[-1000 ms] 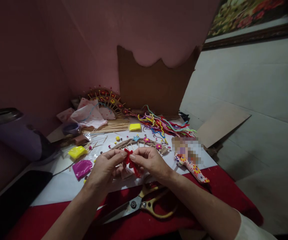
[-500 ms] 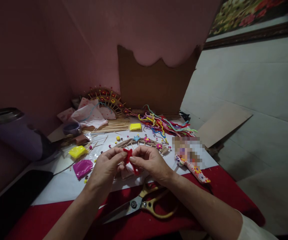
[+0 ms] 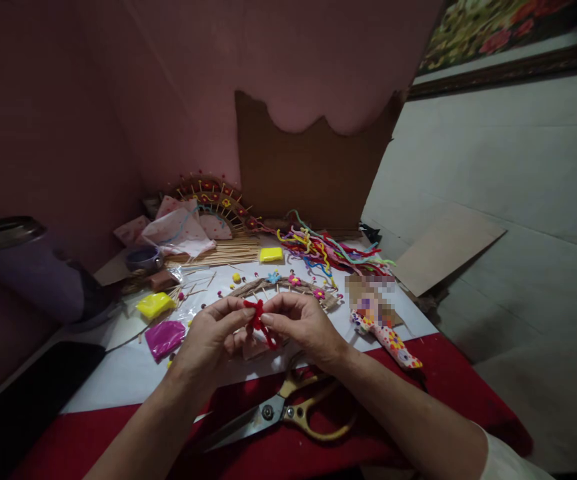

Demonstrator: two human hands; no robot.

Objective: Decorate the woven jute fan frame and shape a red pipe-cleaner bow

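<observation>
Between my hands is a bent red pipe cleaner (image 3: 257, 316), its tail hanging down toward the table. My left hand (image 3: 221, 330) pinches its left side between thumb and fingers. On the other side, my right hand (image 3: 302, 325) grips it the same way, fingertips nearly touching the left ones. Just beyond my hands lies a brown arch (image 3: 248, 288) decorated with blue and pink flowers, partly hidden by them. Large scissors (image 3: 288, 408) with yellowish handles rest on the red cloth below my wrists.
A pile of coloured pipe cleaners (image 3: 328, 250) lies at the back, beside thin wooden sticks (image 3: 235, 250). Yellow (image 3: 155, 305) and magenta packets (image 3: 165, 339) are on the left, near a purple tumbler (image 3: 33, 273). A flower-patterned piece (image 3: 393, 343) sits at right. Cardboard (image 3: 308, 167) leans on the wall.
The red pipe cleaner's upper end has shifted slightly left and its shape has turned a little between my fingers. Both hands stay in nearly the same place, still pinching it.
</observation>
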